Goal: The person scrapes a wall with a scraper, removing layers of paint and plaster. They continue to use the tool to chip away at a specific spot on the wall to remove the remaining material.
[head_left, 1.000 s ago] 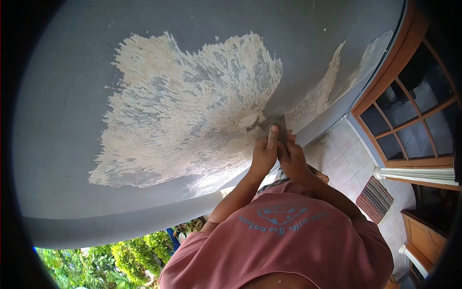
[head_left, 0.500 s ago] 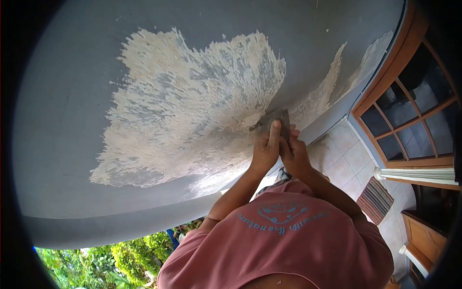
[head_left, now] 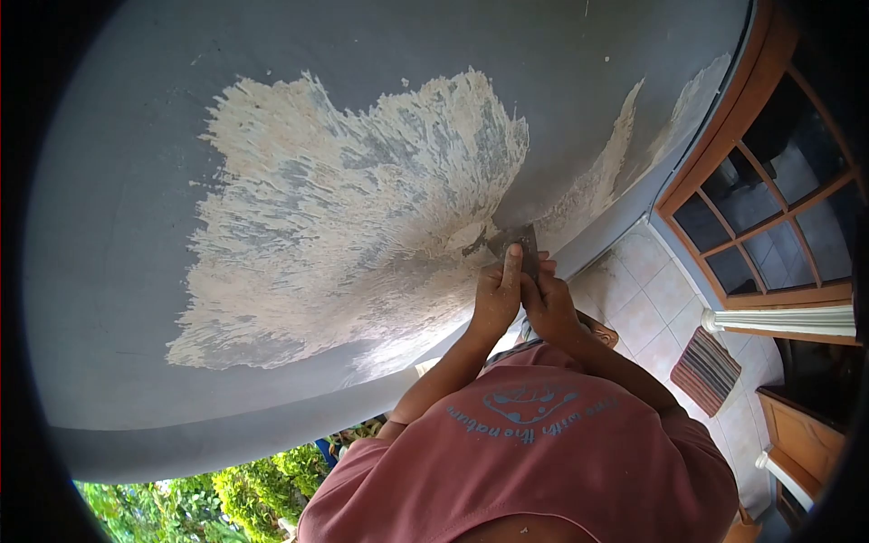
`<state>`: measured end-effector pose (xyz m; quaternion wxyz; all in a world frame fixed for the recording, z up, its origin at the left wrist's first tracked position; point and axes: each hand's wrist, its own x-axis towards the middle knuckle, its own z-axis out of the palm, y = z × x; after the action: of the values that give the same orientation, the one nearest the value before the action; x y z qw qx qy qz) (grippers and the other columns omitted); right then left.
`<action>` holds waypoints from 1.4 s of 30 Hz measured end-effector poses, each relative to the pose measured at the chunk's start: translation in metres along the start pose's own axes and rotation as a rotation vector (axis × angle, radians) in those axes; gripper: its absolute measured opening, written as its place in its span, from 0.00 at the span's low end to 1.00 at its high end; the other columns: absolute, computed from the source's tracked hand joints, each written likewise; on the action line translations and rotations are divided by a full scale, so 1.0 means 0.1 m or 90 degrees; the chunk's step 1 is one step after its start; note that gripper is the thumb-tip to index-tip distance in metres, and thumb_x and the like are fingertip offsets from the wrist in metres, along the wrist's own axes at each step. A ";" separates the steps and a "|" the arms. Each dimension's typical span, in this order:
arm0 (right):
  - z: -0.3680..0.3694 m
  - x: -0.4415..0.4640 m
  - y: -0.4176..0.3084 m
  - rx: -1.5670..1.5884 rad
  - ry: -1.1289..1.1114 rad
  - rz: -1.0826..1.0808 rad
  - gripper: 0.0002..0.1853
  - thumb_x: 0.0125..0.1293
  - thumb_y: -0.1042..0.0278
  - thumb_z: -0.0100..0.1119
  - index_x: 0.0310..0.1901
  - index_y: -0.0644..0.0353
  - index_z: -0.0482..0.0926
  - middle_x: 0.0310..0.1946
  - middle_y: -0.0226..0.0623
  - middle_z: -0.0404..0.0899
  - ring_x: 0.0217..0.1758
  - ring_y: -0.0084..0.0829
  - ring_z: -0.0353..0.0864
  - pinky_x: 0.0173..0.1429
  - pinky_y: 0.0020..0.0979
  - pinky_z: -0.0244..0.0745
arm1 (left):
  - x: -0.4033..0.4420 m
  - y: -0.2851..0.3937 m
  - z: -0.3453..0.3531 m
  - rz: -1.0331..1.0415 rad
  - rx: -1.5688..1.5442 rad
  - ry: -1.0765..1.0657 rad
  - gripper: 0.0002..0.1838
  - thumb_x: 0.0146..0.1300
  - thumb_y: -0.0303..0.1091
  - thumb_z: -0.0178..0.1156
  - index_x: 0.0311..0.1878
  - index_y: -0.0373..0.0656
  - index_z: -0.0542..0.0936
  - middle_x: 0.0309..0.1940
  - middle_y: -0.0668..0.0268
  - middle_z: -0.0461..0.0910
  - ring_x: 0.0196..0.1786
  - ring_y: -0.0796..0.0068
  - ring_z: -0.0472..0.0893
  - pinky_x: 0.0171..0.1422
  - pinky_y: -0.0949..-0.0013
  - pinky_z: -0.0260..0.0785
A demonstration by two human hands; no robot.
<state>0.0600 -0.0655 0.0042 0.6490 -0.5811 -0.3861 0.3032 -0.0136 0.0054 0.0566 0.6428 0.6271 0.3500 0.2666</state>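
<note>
My left hand [head_left: 496, 297] and my right hand [head_left: 552, 303] are close together, both closed round a dark, flat-bladed scraper [head_left: 528, 244]. A thumb lies along the scraper's face; its handle is hidden by my fingers. The blade meets the grey wall [head_left: 118, 226] at the right edge of a large rough patch [head_left: 272, 208], where the paint is off and pale, streaky plaster shows. Smaller bare strips [head_left: 620, 149] mark the wall farther right.
A wooden-framed window [head_left: 769, 181] stands at the right. Below it are a tiled floor [head_left: 647, 290], a striped mat [head_left: 706, 371] and a wooden cabinet [head_left: 801, 434]. Green plants [head_left: 262, 493] grow at the lower left, beyond the wall's edge.
Both hands and the scraper sit slightly lower in the view, and the patch has shifted down and left with the camera. The grip looks the same.
</note>
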 end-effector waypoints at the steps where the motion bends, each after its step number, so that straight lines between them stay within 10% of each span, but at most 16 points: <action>1: 0.00 0.03 -0.01 -0.018 -0.002 -0.022 0.09 0.69 0.70 0.52 0.36 0.68 0.77 0.21 0.41 0.77 0.23 0.28 0.79 0.27 0.30 0.69 | -0.02 0.04 0.01 0.021 0.003 0.005 0.33 0.74 0.52 0.42 0.34 0.29 0.83 0.35 0.56 0.85 0.39 0.73 0.83 0.46 0.73 0.74; 26: -0.05 0.08 -0.10 -0.011 -0.105 0.003 0.10 0.71 0.70 0.48 0.39 0.68 0.75 0.23 0.34 0.76 0.26 0.20 0.73 0.29 0.26 0.67 | -0.04 0.11 -0.01 0.018 -0.070 0.015 0.31 0.74 0.53 0.42 0.43 0.29 0.82 0.37 0.56 0.84 0.39 0.72 0.83 0.46 0.73 0.74; 42: 0.16 -0.01 0.08 -0.010 -0.014 -0.115 0.08 0.68 0.71 0.53 0.37 0.68 0.78 0.20 0.43 0.78 0.24 0.38 0.82 0.28 0.33 0.71 | -0.18 -0.03 -0.11 0.009 -0.051 0.041 0.31 0.75 0.51 0.40 0.42 0.29 0.82 0.38 0.57 0.84 0.41 0.72 0.82 0.48 0.73 0.74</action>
<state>0.0464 -0.0574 -0.0032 0.6646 -0.5458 -0.4466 0.2470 -0.0334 -0.0018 0.0564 0.6538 0.5944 0.3549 0.3053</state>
